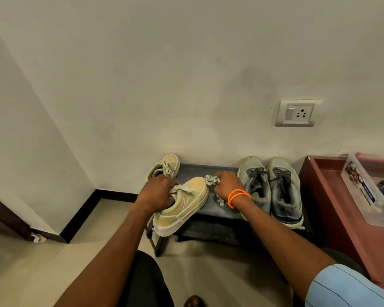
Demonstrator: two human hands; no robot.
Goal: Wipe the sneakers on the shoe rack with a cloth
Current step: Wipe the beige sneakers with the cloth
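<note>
Beige canvas is what you have in hand: your left hand [157,191] grips the near sneaker [182,207] at its opening, fingers curled in around the tongue and laces, with the heel hanging off the front edge of the rack [217,209] and the toe pointing up and away. Keep that grip firm and tilt the toe toward your other hand so the dirty side faces the cloth.

Just past the toe, your right hand [227,185], the one with the orange band [237,197], is clenched around the bunched cloth [212,180]; a loose tail of it trails down by your wrist onto the rack. The cloth sits right beside the toe cap, touching or nearly so; I can't tell which. Work from the toe back along the side panel and the pale sole edge, in short strokes, turning the cloth to a fresh fold as it soils. Tuck the tail in so it doesn't drag grit.

Farther back, the matching beige shoe [164,168] stands against the wall, and the grey pair [271,189] waits on the rack's right end. These look still to do.
</note>
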